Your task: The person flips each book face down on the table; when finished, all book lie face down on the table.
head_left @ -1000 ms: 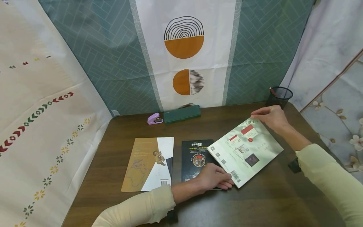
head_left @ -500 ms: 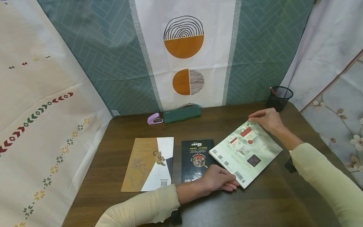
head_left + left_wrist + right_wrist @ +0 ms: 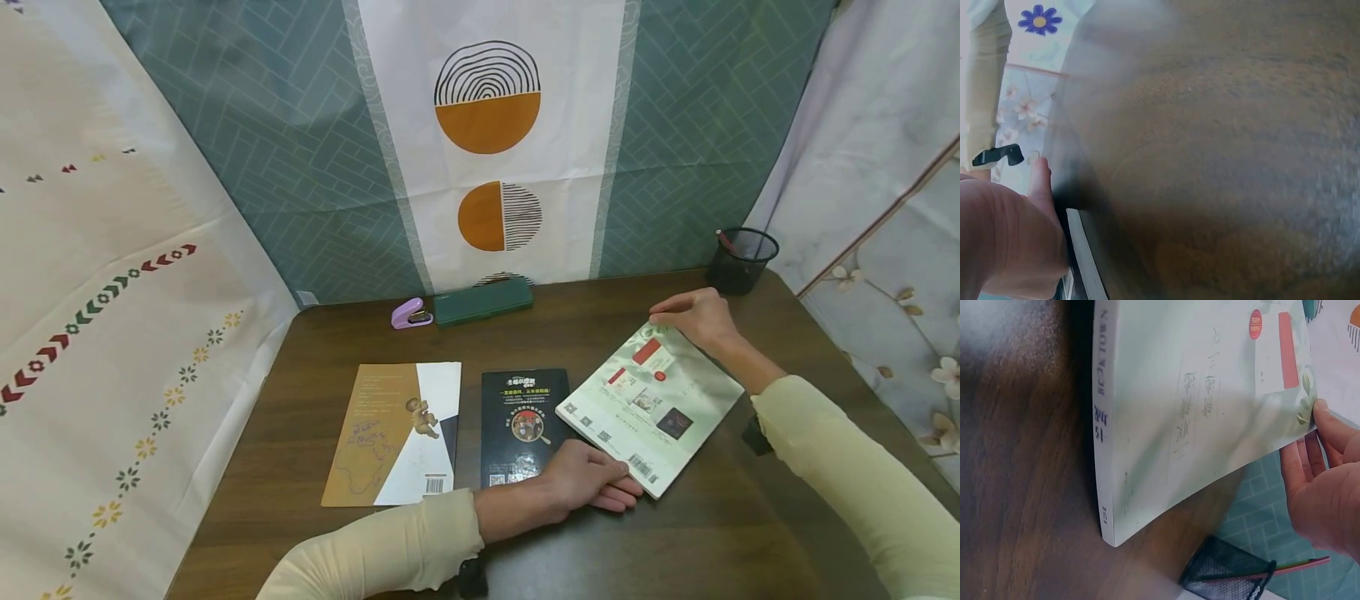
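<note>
A pale green book [image 3: 645, 408] with red labels and a barcode lies angled, its face up. My left hand [image 3: 588, 479] grips its lower edge near the barcode, thumb on top and fingers beneath. At the book's top corner, my right hand [image 3: 697, 318] pinches the edge between thumb and fingers; the right wrist view shows this hand [image 3: 1329, 481] and the printed spine [image 3: 1104, 425]. A black book [image 3: 517, 425] lies just left, its lower part hidden by my left hand. Farther left is a brown-and-white book [image 3: 390, 433].
Along the back of the dark wooden table [image 3: 300, 375] are a purple stapler [image 3: 411, 314] and a green case [image 3: 483, 302]. A black mesh pen holder [image 3: 738, 265] containing a red pencil stands at the back right corner. Patterned cloths hang around the table.
The green book has turned slightly counterclockwise. Its lower corner has moved right with my left hand, while its top corner has moved a little left with my right. The other books stay put.
</note>
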A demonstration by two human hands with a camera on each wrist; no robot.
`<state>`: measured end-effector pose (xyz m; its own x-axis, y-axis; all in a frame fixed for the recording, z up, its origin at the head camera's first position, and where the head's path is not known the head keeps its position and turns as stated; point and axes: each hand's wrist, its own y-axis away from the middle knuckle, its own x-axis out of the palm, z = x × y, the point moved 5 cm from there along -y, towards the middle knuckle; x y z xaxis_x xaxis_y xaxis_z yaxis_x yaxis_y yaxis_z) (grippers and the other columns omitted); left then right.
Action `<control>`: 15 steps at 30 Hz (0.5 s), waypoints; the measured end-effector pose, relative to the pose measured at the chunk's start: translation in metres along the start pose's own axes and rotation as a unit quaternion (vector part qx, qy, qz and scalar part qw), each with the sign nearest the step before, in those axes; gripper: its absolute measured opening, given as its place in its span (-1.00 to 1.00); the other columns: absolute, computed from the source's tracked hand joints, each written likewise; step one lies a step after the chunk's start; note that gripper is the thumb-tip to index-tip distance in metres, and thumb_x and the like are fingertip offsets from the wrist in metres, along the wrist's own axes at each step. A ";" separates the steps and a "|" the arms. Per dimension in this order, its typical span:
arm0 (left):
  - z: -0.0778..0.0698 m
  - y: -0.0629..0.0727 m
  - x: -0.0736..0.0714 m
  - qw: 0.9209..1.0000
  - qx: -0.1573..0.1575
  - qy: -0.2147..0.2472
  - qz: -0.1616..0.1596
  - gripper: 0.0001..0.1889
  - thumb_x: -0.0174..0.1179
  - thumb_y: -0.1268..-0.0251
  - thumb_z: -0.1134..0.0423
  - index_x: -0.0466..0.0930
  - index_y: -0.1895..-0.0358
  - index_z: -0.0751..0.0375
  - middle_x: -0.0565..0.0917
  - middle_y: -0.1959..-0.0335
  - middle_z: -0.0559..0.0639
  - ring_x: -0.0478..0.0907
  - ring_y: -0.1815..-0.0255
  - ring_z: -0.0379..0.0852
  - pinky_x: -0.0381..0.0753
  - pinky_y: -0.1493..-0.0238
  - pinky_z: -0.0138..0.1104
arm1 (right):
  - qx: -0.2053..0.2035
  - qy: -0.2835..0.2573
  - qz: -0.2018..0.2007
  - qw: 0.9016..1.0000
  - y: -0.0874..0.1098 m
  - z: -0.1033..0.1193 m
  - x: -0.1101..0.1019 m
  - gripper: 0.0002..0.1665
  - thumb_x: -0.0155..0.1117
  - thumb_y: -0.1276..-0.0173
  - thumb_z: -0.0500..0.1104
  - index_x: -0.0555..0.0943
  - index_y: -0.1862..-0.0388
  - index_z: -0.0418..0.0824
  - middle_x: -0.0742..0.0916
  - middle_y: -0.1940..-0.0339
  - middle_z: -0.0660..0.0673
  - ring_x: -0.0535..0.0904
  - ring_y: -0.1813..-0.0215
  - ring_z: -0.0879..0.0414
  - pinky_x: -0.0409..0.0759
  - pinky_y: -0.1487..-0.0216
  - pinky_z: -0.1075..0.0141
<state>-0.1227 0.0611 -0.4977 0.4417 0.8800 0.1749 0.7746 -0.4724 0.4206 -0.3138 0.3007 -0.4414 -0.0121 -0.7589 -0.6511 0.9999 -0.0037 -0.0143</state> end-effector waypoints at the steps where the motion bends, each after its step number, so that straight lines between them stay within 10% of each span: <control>1: 0.000 0.000 0.000 1.000 -0.001 0.002 0.001 -0.82 0.18 -0.56 0.41 0.75 0.11 0.46 0.82 0.26 0.31 0.84 0.22 0.12 0.81 0.23 -0.23 | 0.000 0.000 -0.002 1.000 0.000 0.000 0.001 -0.65 0.47 -0.49 -0.13 0.79 -0.07 -0.37 0.77 -0.13 -0.41 0.60 -0.15 -0.24 0.49 -0.14 -0.06; 15: 0.002 -0.003 0.002 1.000 -0.023 -0.006 0.017 -0.80 0.15 -0.58 0.41 0.76 0.12 0.45 0.83 0.26 0.30 0.84 0.24 0.13 0.81 0.25 -0.20 | 0.021 -0.012 -0.011 1.000 -0.007 -0.009 0.012 -0.68 0.46 -0.49 -0.21 0.77 -0.08 -0.40 0.74 -0.15 -0.44 0.52 -0.25 -0.30 0.31 -0.33 -0.26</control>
<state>-0.1238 0.0641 -0.5006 0.4729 0.8626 0.1800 0.7376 -0.4992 0.4546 -0.3213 0.2972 -0.4562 -0.0347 -0.7739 -0.6323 0.9988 -0.0478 0.0037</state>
